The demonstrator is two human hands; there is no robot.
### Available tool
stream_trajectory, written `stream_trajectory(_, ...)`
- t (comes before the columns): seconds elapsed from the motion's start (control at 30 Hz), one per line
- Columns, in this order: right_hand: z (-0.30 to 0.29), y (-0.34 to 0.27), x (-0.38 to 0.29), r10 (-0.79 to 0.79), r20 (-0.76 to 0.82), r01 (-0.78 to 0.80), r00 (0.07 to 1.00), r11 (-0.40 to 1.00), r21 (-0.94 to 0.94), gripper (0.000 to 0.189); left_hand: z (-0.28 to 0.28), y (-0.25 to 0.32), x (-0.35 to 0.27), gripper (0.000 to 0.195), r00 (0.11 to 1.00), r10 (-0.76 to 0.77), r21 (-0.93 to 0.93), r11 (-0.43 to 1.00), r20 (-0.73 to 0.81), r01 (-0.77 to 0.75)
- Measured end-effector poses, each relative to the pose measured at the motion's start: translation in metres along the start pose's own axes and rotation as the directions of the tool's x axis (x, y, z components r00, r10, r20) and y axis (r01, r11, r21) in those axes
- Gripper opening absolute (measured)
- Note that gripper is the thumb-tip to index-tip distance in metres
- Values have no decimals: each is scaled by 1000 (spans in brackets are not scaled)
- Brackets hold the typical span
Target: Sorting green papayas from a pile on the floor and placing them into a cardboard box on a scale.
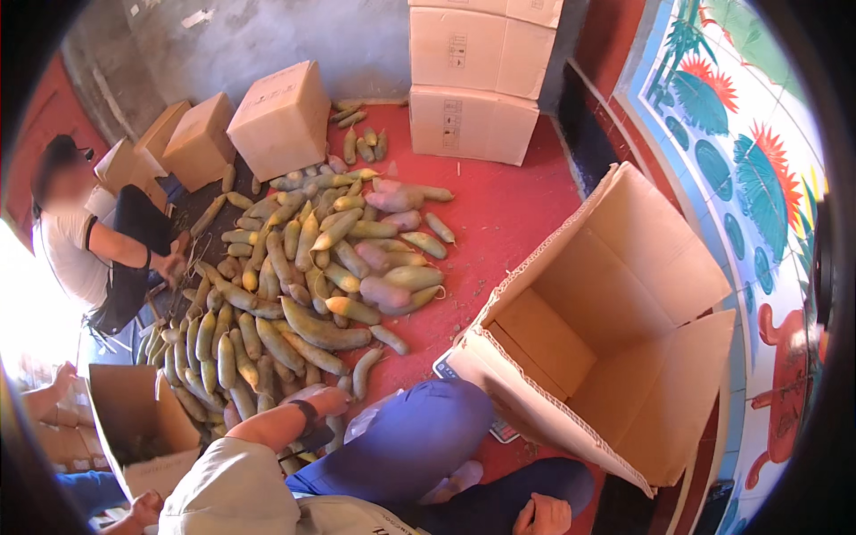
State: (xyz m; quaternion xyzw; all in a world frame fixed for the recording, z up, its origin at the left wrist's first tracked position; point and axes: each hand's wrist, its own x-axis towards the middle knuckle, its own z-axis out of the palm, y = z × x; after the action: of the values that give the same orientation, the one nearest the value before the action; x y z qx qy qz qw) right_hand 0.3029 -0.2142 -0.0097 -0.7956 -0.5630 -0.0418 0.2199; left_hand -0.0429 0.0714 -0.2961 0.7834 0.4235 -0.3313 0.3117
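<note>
A large heap of long green radishes [314,247] covers the red floor in front of me, some of them pinkish or yellowish at the ends. My left hand [326,401], with a dark band at the wrist, reaches down at the heap's near edge. Its fingers point away from me, and whether they grip a radish is hidden. On my bent leg lies my right hand [545,515], fingers curled, with nothing visible in it. Beside my knee to the right, an open cardboard box [582,321] stands tilted over a scale [505,431], its visible inside bare.
Another person [73,261] sits at the heap's left side, reaching into it. At lower left, a second person's hands [144,509] hold an open carton [144,408]. Closed cartons [281,120] line the back wall, and stacked cartons [471,124] stand right of them. A painted wall [742,167] bounds the right.
</note>
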Motion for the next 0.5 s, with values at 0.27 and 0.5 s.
stream_trajectory(0.27, 3, 9, 5, -33, 34, 32, 999, 998, 46, 11, 11, 3, 18, 37, 994, -105, -187, 977, -13, 100)
stream_trajectory(0.5, 3, 9, 4, -38, 56, 37, 998, 999, 31, 9, 3, 11, 23, 43, 990, -96, -100, 991, -106, 86)
